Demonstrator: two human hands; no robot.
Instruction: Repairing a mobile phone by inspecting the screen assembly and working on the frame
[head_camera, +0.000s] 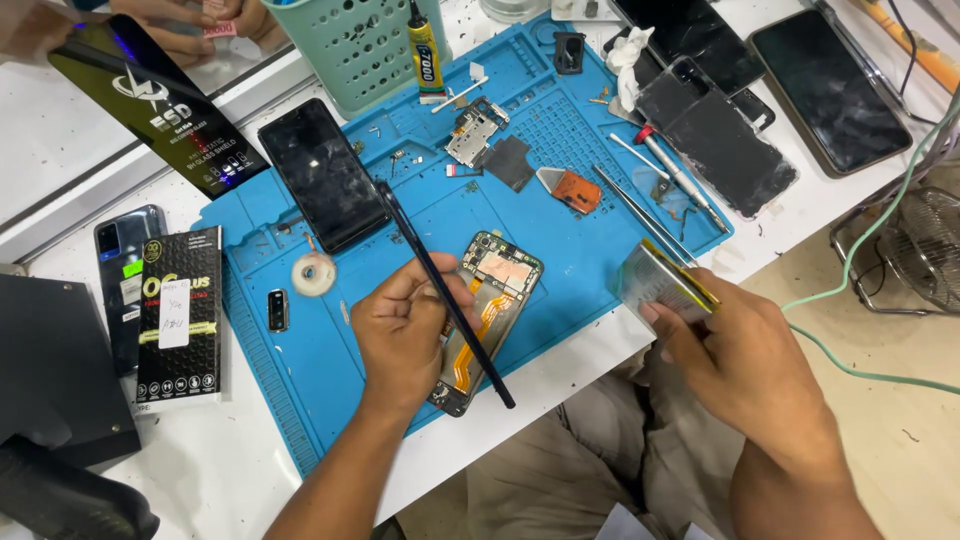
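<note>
Blue silicone work mat (300, 370) is covering much of the white table (230, 480), and it is carrying nearly everything in view. Largest on it is a dark phone screen panel (322, 172), lying face up toward the far left. Just nearer, the opened phone body (490, 310) is lying tilted near the mat's front edge, its orange flex cable and inner frame showing. The left hand (400, 335) is resting over that phone's left side, its fingers (425, 290) curled closed around a long black spudger tool (450, 305) that is slanting across the phone. The right hand (745, 360) is hovering past the mat's right front corner, fingers pinched on a flat silver battery with a yellow edge (660, 282), well apart from the phone. Smaller still, an orange pick (577, 190), tweezers (640, 215) and a tape roll (313, 272) are lying on the mat.
</note>
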